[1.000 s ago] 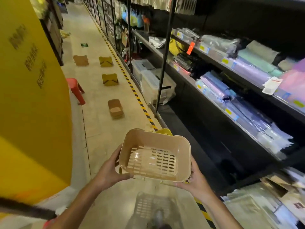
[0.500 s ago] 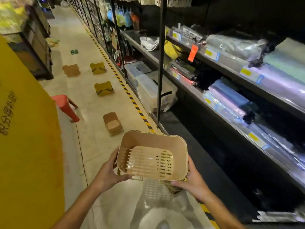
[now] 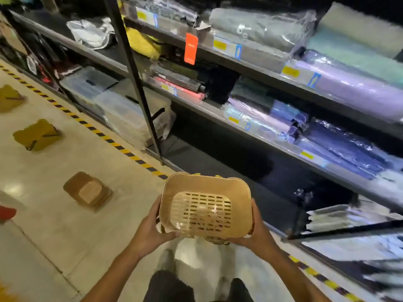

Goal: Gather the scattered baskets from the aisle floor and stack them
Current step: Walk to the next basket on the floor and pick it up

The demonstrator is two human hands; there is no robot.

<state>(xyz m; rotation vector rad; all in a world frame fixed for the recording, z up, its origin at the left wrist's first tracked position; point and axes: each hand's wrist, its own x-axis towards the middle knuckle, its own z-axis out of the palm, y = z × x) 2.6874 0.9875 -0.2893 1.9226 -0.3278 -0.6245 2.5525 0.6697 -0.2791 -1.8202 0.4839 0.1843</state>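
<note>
I hold a beige slotted basket (image 3: 206,205) in front of me at waist height, its open side facing me. My left hand (image 3: 152,229) grips its left wall and my right hand (image 3: 255,232) grips its right wall. A yellow rim shows just behind its far edge. On the aisle floor to the left lie a brown basket (image 3: 88,191) upside down, a yellow basket (image 3: 37,135) farther on, and another yellow basket (image 3: 9,98) at the left edge.
A dark metal shelf rack (image 3: 239,118) with wrapped textiles and clear storage boxes (image 3: 128,114) fills the right side. A yellow-black hazard stripe (image 3: 109,140) runs along its foot. A red stool (image 3: 6,212) shows at the left edge. My legs are below the basket.
The view has swung right toward the shelves and closer to the floor baskets. The yellow pillar on the left has left the view. Both hands keep the same hold on the beige basket.
</note>
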